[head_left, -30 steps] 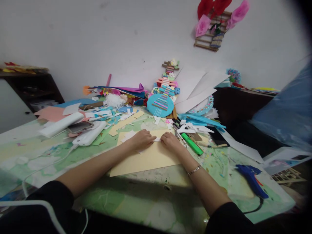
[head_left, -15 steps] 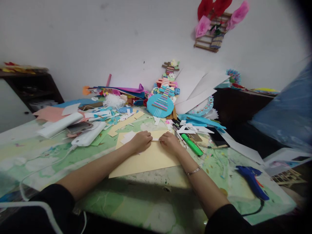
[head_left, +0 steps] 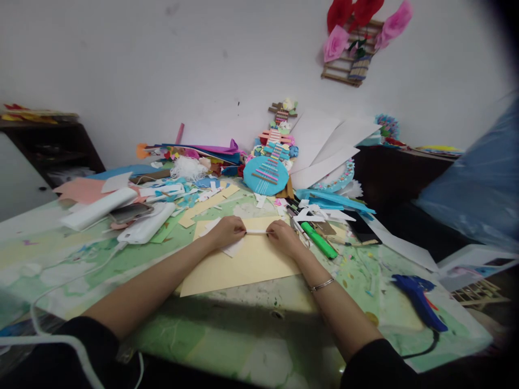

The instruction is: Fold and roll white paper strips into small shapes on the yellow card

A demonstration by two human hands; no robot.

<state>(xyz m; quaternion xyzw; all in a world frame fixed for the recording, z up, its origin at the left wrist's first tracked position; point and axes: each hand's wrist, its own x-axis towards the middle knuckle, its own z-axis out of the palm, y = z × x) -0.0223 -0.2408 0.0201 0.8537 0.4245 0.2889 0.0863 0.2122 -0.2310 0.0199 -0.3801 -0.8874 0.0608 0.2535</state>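
Between my two hands stretches a thin white paper roll (head_left: 257,232), or a narrow folded strip; its exact make is too small to tell. My left hand (head_left: 229,232) pinches its left end, and my right hand (head_left: 283,237) pinches the right end. Both hands are closed, low over a cream sheet of paper (head_left: 243,268). Partly under my left hand lies a white piece of paper (head_left: 232,250) on that sheet. Just right of my right hand rests a green marker-like stick (head_left: 319,241).
A blue glue gun (head_left: 419,302) lies at the right. Behind the sheet stands a blue lute-shaped craft piece (head_left: 266,175). A white power bank (head_left: 146,223) with a cable, paper scraps (head_left: 208,205) and a dark phone (head_left: 364,231) surround the work area.
My left hand has shifted slightly left, so more of the white roll shows between my hands. More of the white paper beneath it is visible. My right hand has barely moved.
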